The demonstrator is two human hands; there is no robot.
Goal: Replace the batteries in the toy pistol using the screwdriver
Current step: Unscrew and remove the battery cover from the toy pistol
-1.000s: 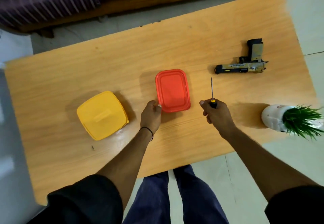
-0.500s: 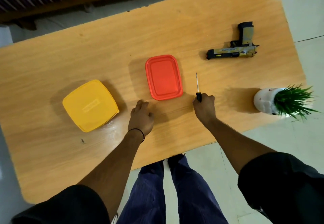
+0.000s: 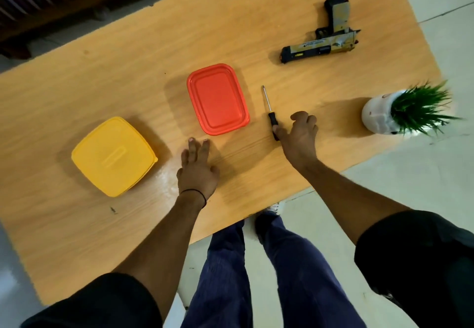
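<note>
- Head view looked down on a table (image 3: pixel 77 84) with a glossy, pale wood-grain top and rounded corners.
- A red box (image 3: pixel 218 99) sat mid-table with its lid on, so its contents were hidden. It was opaque plastic, oblong with rounded corners, and its lid had a sunken centre panel.
- A yellow box (image 3: pixel 114 156) stood well to the left of the red one, nearer the person. It was also lidded, so its contents were hidden too. It was squarish with soft corners, and a short bar was moulded into the middle of its lid.
- A white rounded pot (image 3: pixel 377 114) of spiky green grass stood at the table's right edge.
- The pistol (image 3: pixel 323 43) lay on its side at the far right of the table, apart from everything else. Its muzzle pointed left and its grip pointed away from the person. The body was dull gold, and the muzzle end, trigger guard and grip base were black. The print on the slide was too small to read.
- The screwdriver (image 3: pixel 270 112) lay flat just right of the red box, with its thin metal shaft pointing away and its black handle near.
- The right hand (image 3: pixel 298 135) hung over the handle's end. Its thumb touched the handle and its other fingers were loosely curled clear of it, gripping nothing.
- The left hand (image 3: pixel 197 171) lay palm-down on the table with straight fingers, just short of the red box. A thin black band (image 3: pixel 193 194) circled its wrist.
</note>
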